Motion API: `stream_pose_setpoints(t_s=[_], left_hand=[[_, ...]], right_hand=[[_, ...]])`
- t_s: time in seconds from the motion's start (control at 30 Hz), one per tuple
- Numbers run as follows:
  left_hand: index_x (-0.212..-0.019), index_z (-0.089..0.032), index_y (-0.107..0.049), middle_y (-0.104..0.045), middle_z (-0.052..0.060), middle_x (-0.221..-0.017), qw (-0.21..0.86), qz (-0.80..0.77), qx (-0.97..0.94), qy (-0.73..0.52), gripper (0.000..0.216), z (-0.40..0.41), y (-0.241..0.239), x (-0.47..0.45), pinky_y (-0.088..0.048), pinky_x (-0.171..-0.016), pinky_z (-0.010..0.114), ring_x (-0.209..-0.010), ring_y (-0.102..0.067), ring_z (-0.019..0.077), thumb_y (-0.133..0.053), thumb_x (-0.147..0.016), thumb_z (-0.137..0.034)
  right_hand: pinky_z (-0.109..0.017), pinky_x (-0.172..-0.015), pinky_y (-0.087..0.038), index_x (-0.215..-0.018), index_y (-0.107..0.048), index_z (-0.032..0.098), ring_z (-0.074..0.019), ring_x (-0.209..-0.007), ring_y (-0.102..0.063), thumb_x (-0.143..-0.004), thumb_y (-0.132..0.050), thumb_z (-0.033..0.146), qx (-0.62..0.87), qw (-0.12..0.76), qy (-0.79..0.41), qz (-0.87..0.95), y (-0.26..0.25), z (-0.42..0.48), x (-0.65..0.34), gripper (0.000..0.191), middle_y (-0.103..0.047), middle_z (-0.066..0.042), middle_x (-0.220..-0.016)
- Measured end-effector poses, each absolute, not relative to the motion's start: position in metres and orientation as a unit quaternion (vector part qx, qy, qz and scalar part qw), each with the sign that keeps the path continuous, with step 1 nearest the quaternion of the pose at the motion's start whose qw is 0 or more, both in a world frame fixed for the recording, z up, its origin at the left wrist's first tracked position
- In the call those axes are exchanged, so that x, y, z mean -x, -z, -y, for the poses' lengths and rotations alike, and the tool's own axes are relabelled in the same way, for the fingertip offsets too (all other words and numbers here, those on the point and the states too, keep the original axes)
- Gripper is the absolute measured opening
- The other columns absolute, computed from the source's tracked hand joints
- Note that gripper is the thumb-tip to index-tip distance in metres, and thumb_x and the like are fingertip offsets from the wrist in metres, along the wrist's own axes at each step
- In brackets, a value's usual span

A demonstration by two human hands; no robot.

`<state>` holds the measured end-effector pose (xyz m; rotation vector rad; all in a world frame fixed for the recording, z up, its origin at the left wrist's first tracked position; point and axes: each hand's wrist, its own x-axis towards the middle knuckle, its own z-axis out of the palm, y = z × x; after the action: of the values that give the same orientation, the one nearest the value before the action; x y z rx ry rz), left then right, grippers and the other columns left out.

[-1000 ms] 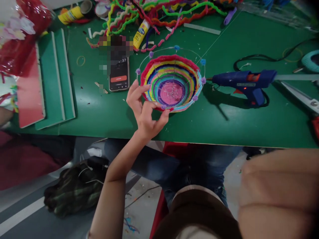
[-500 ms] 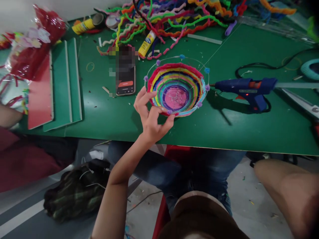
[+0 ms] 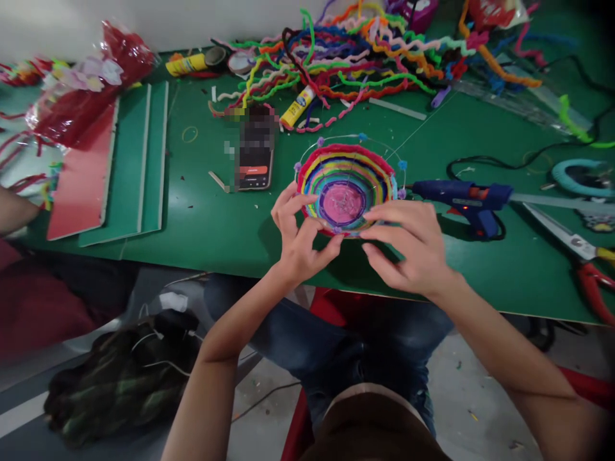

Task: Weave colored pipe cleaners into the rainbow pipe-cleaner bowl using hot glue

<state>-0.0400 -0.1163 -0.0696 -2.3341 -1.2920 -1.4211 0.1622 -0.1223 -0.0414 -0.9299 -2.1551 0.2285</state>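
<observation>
Two hands are set at the near rim of the bowl [image 3: 346, 189], which is taken here as the landmark. The bowl stands upright on the green table [image 3: 216, 224], mouth up, close to the near table edge. It is round, so no long axis applies; thin wire spokes with small tufts project above its rim.

Far left of the bowl, red and green boards [image 3: 110, 173] are stacked, and another person's arm [image 3: 14, 211] shows at the picture's edge. Just left of the bowl a phone [image 3: 257, 160] lies flat, well apart from the hands.

The left hand [image 3: 298, 240] is placed at the bowl's near-left rim, fingers curled and partly open, fingertips touching the rim in a light pinch. The right hand [image 3: 413, 246] is placed at the near-right rim, fingers spread and bent, tips touching or just short of the rim; a firm grip cannot be confirmed. Both hands lie about equally near, with the bowl straight ahead of them.

Behind the bowl a pile of pipe cleaners [image 3: 365, 57] and a glue stick [image 3: 298, 105] are found. Just right of the bowl a glue gun [image 3: 461, 198] lies with its nozzle pointed at the rim, nearly touching. Farther right, scissors [image 3: 571, 246] lie. Open room is left only on the near-left side.
</observation>
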Motion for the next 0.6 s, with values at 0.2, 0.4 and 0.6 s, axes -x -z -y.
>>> stream_pose_setpoints(t_s=[0.2, 0.4, 0.6], left_hand=[[-0.081, -0.022, -0.051, -0.047, 0.008, -0.116, 0.080, 0.433, 0.776, 0.453, 0.020, 0.1172, 0.0707, 0.0407, -0.038, -0.101, 0.053, -0.126, -0.039, 0.0330, -0.063, -0.078, -0.038], [-0.082, -0.023, -0.053, -0.048, 0.007, -0.116, 0.068, 0.431, 0.780, 0.450, 0.019, 0.1190, 0.0721, 0.0404, -0.036, -0.103, 0.054, -0.126, -0.038, 0.0326, -0.065, -0.076, -0.036], [-0.084, -0.023, -0.054, -0.049, 0.008, -0.115, 0.093, 0.432, 0.782, 0.440, 0.018, 0.1197, 0.0704, 0.0376, -0.041, -0.100, 0.052, -0.127, -0.039, 0.0327, -0.064, -0.076, -0.035]], right_hand=[[-0.040, -0.089, -0.039, -0.105, -0.061, 0.025, -0.0198, -0.098, -0.063, -0.084, -0.062, 0.034, 0.376, 0.366, -0.049, 0.850, 0.0442, 0.1106, -0.1571, 0.023, -0.070, -0.001, -0.101], [-0.037, -0.083, -0.040, -0.087, -0.065, 0.025, -0.0173, -0.092, -0.061, -0.083, -0.064, 0.026, 0.385, 0.380, -0.054, 0.839, 0.0466, 0.1118, -0.1547, 0.004, -0.071, 0.001, -0.091], [-0.035, -0.083, -0.043, -0.089, -0.063, 0.023, -0.0171, -0.090, -0.062, -0.084, -0.062, 0.024, 0.392, 0.384, -0.057, 0.834, 0.0465, 0.1108, -0.1544, 0.004, -0.071, -0.001, -0.090]])
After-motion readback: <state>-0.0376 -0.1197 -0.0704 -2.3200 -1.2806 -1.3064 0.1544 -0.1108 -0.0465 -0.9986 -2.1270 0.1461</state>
